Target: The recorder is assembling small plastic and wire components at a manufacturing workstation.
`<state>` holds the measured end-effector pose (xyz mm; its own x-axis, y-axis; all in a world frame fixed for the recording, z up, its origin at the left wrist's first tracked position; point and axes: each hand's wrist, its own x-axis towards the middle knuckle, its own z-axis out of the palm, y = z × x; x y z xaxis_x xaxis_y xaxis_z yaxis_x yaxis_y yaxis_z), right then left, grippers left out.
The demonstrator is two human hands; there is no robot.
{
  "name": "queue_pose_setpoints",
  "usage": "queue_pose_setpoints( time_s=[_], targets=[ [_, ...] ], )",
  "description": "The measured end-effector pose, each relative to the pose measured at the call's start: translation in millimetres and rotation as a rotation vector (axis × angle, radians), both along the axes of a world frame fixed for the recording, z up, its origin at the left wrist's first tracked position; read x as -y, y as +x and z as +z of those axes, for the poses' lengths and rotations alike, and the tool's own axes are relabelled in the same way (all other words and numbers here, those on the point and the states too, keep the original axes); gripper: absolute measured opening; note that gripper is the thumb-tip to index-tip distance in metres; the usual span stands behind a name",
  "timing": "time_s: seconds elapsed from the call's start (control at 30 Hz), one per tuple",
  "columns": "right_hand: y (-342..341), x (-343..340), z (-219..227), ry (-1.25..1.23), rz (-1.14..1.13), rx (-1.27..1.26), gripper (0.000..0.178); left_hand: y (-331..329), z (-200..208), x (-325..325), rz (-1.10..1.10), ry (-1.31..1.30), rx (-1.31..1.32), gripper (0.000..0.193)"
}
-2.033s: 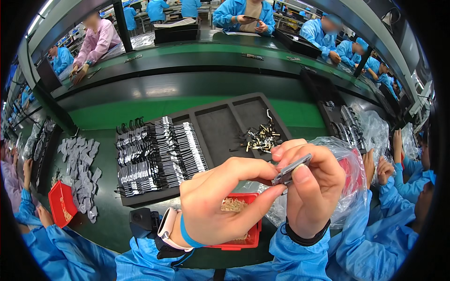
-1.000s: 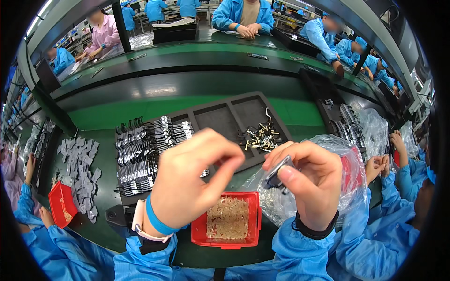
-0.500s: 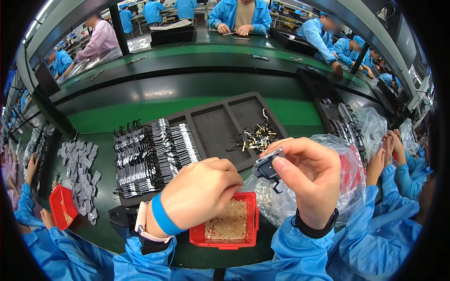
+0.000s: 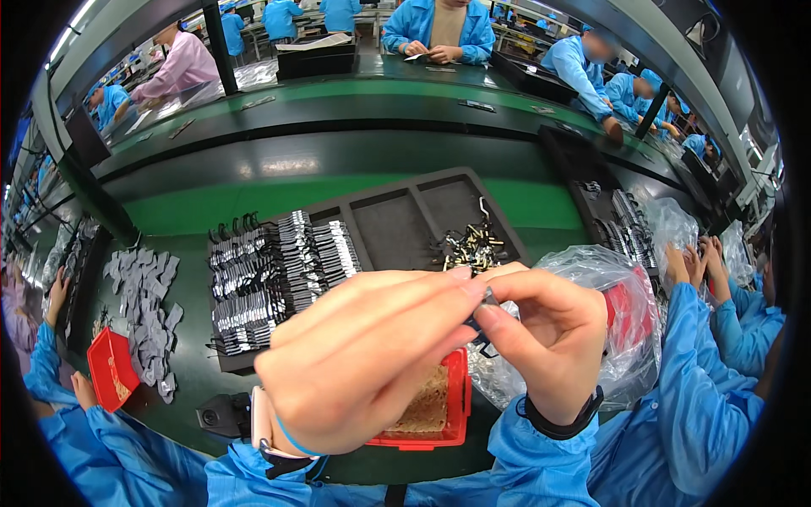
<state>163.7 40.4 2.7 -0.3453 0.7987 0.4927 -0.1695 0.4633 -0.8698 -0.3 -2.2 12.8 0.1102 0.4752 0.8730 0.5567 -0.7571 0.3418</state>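
Observation:
My right hand [image 4: 553, 338] pinches a small dark part with a metallic edge [image 4: 487, 297], mostly covered by fingers. A bit of its thin black lead shows below. My left hand [image 4: 355, 359] has come up against that part, thumb and fingers drawn together at its edge; whatever they pinch is too hidden to name. Beneath my left hand stands a red bin [image 4: 460, 397] of tiny golden-brown pieces, partly covered. Behind my hands lies a black compartment tray [image 4: 384, 224] with rows of silver-and-black parts [image 4: 245, 279] and a heap of small brass-coloured and black pieces [image 4: 473, 247].
Clear plastic bags [image 4: 583, 262] with something red inside lie at the right, near a second black tray [image 4: 570, 156]. Grey flat pieces [image 4: 144, 296] and another red bin [image 4: 110, 363] are at the left. Co-workers sit on both sides and across the dark conveyor [image 4: 321, 152].
My left hand has moved up and right from the red bin to the part in my right hand. The part is now largely covered by fingers.

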Motion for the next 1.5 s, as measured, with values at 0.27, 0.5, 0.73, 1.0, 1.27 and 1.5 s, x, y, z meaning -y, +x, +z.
queue_pose_setpoints(
  time_s=[0.27,0.5,0.73,1.0,1.27,1.5],
  targets=[
    [-2,-1,0,0.201,-0.007,0.058,0.013,0,-7,-1,-0.023,0.006,0.035,0.021],
    [0,-6,4,0.396,-0.053,0.141,0.014,2,-5,1,-0.028,-0.017,0.037,0.016],
    [2,-4,7,0.552,-0.139,0.260,0.017,3,-7,0,-0.046,-0.025,0.045,0.014],
    [6,-4,9,0.782,-0.224,0.395,0.021,-2,-13,-2,-0.123,-0.089,0.067,0.034],
    [5,-5,8,0.837,-0.278,0.391,0.019,-2,-9,-13,-0.269,-0.161,0.217,0.018],
    [-3,-7,-2,0.428,-0.163,0.008,0.019,1,-9,-11,-0.145,-0.049,0.203,0.021]
  ],
)
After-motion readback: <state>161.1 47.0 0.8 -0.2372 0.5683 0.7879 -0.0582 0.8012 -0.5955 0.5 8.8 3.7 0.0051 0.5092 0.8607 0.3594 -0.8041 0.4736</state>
